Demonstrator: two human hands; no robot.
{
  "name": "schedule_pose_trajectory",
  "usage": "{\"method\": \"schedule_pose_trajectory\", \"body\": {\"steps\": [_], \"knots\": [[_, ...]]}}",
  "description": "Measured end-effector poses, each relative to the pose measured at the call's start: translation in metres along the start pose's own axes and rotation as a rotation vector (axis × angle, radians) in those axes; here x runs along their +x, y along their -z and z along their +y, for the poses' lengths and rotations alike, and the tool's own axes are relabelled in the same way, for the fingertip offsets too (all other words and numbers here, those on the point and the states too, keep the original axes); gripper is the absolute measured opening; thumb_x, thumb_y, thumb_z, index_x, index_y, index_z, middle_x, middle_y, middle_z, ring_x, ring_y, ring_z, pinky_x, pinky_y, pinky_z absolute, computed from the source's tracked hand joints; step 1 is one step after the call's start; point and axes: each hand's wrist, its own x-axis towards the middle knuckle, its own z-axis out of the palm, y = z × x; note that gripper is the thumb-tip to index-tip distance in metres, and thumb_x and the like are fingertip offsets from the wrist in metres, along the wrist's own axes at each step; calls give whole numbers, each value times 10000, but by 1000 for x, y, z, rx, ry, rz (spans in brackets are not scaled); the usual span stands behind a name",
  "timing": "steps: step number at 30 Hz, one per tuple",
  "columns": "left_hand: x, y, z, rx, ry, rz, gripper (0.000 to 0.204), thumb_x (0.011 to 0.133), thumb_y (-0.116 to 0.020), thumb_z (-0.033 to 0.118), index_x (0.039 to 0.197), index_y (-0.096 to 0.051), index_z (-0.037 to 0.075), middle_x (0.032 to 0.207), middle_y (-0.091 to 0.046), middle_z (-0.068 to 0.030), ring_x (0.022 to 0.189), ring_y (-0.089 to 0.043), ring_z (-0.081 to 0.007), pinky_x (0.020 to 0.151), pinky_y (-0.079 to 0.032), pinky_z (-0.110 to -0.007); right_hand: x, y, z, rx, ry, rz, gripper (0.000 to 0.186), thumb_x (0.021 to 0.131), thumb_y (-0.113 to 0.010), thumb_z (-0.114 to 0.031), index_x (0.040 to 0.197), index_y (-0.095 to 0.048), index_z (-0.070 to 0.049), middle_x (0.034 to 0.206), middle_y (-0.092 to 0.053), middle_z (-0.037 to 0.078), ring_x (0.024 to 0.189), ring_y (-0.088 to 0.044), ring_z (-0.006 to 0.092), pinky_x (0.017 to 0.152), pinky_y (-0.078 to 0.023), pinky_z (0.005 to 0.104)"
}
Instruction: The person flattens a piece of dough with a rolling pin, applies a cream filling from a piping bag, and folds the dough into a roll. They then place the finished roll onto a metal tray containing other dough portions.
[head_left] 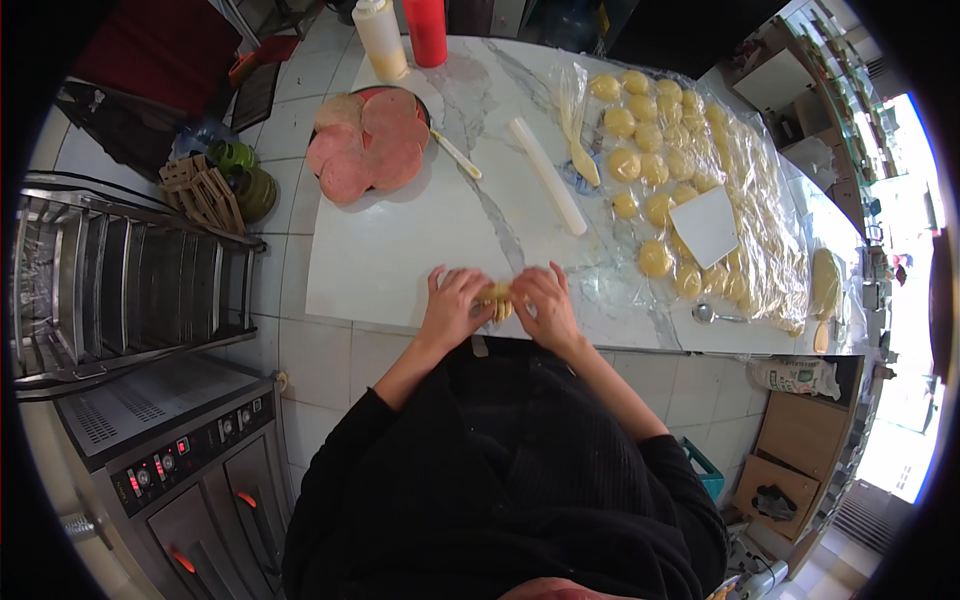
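At the front edge of the white marbled table (390, 255), a small piece of yellowish dough (497, 292) with strip-like ridges lies between my hands. My left hand (455, 303) grips its left side with bent fingers. On its right side, my right hand (543, 305) closes thumb and fingers on the dough. The fingers partly cover the piece, so its full shape is hidden. Beyond my hands, a white rolling pin (548, 177) lies slantwise. Round pink slices of sliced meat (368, 147) overlap on a dark plate at the far left.
Several yellow dough balls (655, 258) sit under clear plastic at right, with a white scraper (705, 226) on top. A metal scoop (704, 313) lies near the front edge. Two squeeze bottles, one white (380, 40), one red (427, 30), stand behind. An oven (175, 440) stands left.
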Motion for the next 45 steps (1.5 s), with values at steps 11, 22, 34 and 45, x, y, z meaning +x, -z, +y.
{"method": "schedule_pose_trajectory", "body": {"steps": [11,22,34,45], "knots": [[-20,3,10,-97,-8,91,347,666,-735,223,978,-625,117,1011,-603,-11,1054,-530,-170,1054,-161,-471,-14,4,-6,116,24,-5,230,803,-593,-95,1026,-595,-40,1002,-613,107,1062,-535,301,1002,-317,469],[-53,9,7,-132,-51,94,365,657,-741,225,971,-597,105,978,-581,-37,1068,-519,-204,1014,-266,-456,-44,18,3,228,-72,24,325,765,-614,-59,1085,-565,-32,1084,-569,144,1051,-527,313,944,-391,414],[-32,-8,15,-497,283,117,305,752,-658,24,1046,-576,19,910,-617,-114,790,-636,-230,723,-514,-305,-34,2,6,465,-357,-131,470,719,-607,25,1174,-516,-48,976,-591,141,835,-600,278,752,-506,361],[-32,-17,11,-593,260,211,272,770,-656,39,1037,-606,16,1018,-581,-117,826,-618,-238,738,-514,-306,-52,10,12,304,-382,-166,414,718,-656,-39,1098,-495,-66,834,-601,115,704,-610,264,633,-503,360]]}}
